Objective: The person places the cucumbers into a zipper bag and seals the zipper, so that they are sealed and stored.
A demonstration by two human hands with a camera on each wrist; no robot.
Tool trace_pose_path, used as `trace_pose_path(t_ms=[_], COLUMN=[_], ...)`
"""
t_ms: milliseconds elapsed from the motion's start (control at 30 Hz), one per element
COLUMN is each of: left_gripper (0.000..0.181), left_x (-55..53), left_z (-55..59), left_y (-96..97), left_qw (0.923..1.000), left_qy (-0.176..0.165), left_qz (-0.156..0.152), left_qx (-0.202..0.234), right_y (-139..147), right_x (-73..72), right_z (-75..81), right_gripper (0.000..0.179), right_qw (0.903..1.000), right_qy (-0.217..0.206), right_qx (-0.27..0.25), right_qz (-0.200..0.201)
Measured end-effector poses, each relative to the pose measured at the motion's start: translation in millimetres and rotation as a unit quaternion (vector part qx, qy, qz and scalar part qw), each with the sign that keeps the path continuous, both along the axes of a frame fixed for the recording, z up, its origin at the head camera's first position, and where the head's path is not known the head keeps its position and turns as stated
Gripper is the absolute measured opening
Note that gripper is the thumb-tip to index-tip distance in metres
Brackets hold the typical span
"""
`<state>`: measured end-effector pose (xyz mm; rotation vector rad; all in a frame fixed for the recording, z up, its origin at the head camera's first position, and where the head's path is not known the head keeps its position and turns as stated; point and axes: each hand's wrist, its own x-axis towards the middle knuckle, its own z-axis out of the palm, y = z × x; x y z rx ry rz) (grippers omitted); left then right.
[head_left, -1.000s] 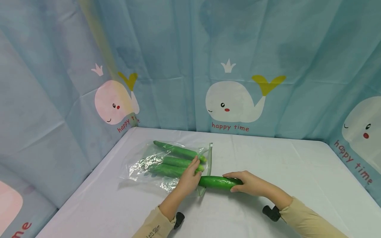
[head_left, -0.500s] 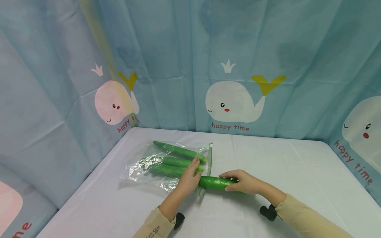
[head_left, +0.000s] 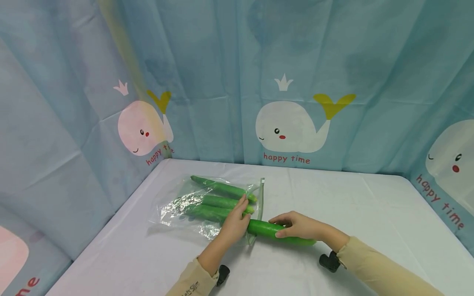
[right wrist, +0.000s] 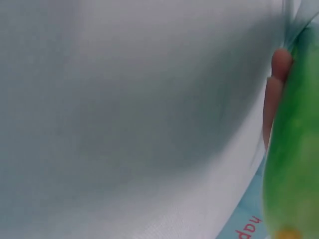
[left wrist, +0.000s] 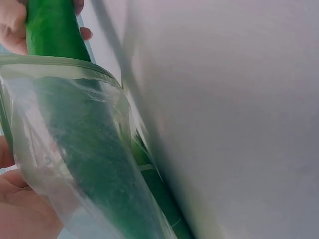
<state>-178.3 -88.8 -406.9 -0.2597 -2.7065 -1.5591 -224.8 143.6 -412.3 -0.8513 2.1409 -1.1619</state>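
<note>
A clear zip bag (head_left: 166, 209) lies on its side, its green-edged mouth (head_left: 261, 193) facing right. Through the plastic show three green cucumbers (head_left: 222, 187). Another cucumber (head_left: 263, 228) is partway in at the near side of the mouth, its right part sticking out. At the mouth, my left hand (head_left: 235, 222) holds the bag, thumb and fingers at the plastic in the left wrist view; the exact pinch is partly hidden. Around the outer part of that cucumber my right hand (head_left: 301, 226) grips, with the pale end (right wrist: 294, 199) showing past it in the right wrist view.
A white cloth covers the table (head_left: 333, 197). Behind it and at both sides hang blue curtains (head_left: 207, 123) with printed whales. Black camera mounts (head_left: 329, 262) sit at both wrists, below tan sleeves.
My right hand has moved left along the cucumber, and its pale right end now shows below the hand. The cucumber slants more toward the near right. My left hand and the bag keep their place.
</note>
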Motion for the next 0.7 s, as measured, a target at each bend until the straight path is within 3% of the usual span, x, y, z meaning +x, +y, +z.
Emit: trace_pose_path(t_ms=[233, 467, 700], left_gripper=[0.051, 0.050, 0.050], left_x=[0.6, 1.2, 1.3], left_z=[0.1, 0.6, 2.0], left_y=[-0.5, -0.5, -0.7], left_qw=[1.0000, 1.0000, 1.0000], left_qy=[0.001, 0.000, 0.003], left_qz=[-0.002, -0.002, 0.002], left_qx=[0.003, 0.002, 0.004], right_y=[-0.2, 5.8, 9.3], right_x=[1.5, -1.4, -2.5], right_z=[1.0, -4.5, -5.2], right_gripper=[0.065, 0.059, 0.049], right_qw=[0.9982, 0.9972, 0.9976], right_qy=[0.014, 0.028, 0.057], right_qx=[0.042, -0.001, -0.007], right_qz=[0.041, 0.069, 0.040])
